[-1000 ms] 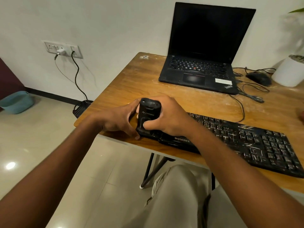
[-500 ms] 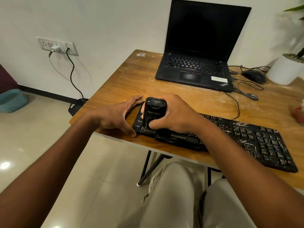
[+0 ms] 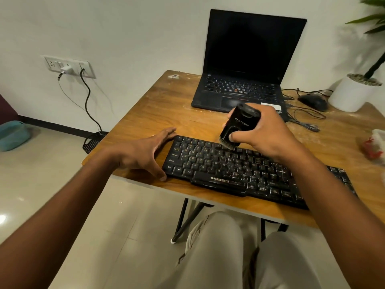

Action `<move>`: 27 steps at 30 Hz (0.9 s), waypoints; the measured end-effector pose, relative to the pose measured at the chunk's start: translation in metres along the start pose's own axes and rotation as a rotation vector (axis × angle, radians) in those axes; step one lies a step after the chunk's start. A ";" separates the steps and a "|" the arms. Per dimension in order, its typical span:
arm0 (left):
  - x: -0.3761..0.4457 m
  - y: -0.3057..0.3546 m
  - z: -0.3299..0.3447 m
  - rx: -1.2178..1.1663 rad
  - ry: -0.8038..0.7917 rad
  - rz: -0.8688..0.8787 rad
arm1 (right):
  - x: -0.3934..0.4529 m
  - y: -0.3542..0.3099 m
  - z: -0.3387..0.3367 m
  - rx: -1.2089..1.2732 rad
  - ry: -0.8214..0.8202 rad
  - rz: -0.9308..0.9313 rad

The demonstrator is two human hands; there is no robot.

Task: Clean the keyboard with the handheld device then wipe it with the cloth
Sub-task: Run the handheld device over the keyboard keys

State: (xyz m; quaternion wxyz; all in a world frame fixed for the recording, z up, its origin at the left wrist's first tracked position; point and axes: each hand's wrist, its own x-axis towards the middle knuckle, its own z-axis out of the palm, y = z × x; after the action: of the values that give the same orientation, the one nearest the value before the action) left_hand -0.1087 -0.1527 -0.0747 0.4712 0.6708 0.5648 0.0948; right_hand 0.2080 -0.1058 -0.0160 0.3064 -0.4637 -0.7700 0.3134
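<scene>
A dusty black keyboard (image 3: 245, 170) lies along the near edge of the wooden table (image 3: 158, 113). My right hand (image 3: 264, 132) grips a black handheld cleaning device (image 3: 239, 124), tilted, with its brush end touching the keyboard's top rows left of centre. My left hand (image 3: 145, 153) lies with straight fingers against the keyboard's left end, thumb at the front corner. A red and white crumpled item (image 3: 374, 146) lies at the table's right edge; I cannot tell whether it is the cloth.
An open black laptop (image 3: 243, 76) stands at the back of the table, with a black mouse (image 3: 312, 101) and tangled cables to its right. A white plant pot (image 3: 352, 94) stands at the far right. A wall socket (image 3: 68, 66) with plugged cables is at the left.
My right hand has moved the device from the keyboard's left front corner up and right to the top rows. My left hand has stayed at the keyboard's left end, fingers spread wider.
</scene>
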 end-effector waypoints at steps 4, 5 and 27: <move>0.002 0.022 0.003 0.041 0.027 -0.013 | 0.012 0.002 0.000 0.023 0.069 0.006; 0.005 0.027 0.006 0.062 0.022 -0.010 | 0.017 0.003 0.004 0.015 0.056 0.010; 0.018 0.026 0.011 0.213 0.043 -0.014 | 0.023 0.005 0.007 -0.104 -0.094 -0.008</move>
State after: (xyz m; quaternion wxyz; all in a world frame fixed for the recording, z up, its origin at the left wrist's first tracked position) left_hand -0.0781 -0.1414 -0.0686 0.3855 0.7109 0.5865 0.0451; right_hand 0.1966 -0.0843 -0.0203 0.2467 -0.4605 -0.8007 0.2930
